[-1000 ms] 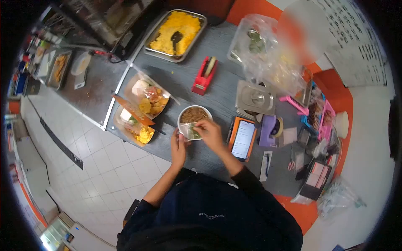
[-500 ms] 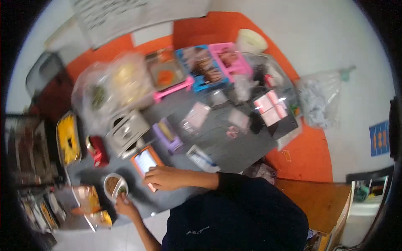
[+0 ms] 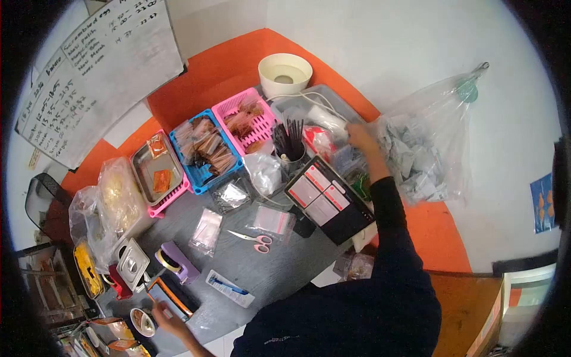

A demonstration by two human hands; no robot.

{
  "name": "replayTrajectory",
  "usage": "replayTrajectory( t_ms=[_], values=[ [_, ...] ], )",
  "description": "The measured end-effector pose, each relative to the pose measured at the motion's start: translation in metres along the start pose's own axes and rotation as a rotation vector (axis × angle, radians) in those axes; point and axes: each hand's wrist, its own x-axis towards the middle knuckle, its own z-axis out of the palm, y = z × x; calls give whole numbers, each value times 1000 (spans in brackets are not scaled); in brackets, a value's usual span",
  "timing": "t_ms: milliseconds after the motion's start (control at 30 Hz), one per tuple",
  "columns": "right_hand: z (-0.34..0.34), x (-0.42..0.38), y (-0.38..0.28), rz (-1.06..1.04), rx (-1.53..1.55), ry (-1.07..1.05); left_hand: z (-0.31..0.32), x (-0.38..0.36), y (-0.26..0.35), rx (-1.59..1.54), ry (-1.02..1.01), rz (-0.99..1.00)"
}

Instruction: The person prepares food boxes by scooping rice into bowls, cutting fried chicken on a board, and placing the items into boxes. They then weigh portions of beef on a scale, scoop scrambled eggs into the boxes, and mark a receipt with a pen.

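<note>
My right hand (image 3: 360, 138) reaches far forward over the grey tray (image 3: 340, 95) at the back right. Its blurred fingers are at the end of a white plastic-wrapped roll (image 3: 327, 121), beside a red-and-white packet (image 3: 320, 143). At the lower left, my left hand (image 3: 169, 320) is closed, with a thin dark stick-like piece showing at its fingertips; I cannot tell what it is. Right beside that hand stands a white bowl (image 3: 143, 322) with brown food in it. A device in an orange case (image 3: 171, 299) lies just beyond the fingers.
Across the grey table lie pink-handled scissors (image 3: 260, 243), clear bags (image 3: 207, 231), a purple tape dispenser (image 3: 177, 262) and a dark organizer board (image 3: 329, 201). Behind them are a cup of black straws (image 3: 289, 143), a pink basket (image 3: 241, 119), a blue basket (image 3: 205, 152) and a metal tray (image 3: 156, 165).
My right hand has gone from above the orange-cased device to the grey tray at the back right. My left hand has shifted off the bowl's rim to its side. The view has turned right.
</note>
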Motion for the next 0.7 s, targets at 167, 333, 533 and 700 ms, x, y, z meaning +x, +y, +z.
replayTrajectory(
  t_ms=[167,333,533,700],
  values=[
    [27,-10,34,137,34,-100,71,-43,144,-227,-599,-207],
    [-23,-2,27,317,249,-373,92,-61,182,-301,-739,-8],
    [48,-22,56,203,452,-189,71,-55,173,-302,-661,132],
    [-52,-25,-2,131,536,-68,32,-65,101,-349,-614,-30]
  ],
)
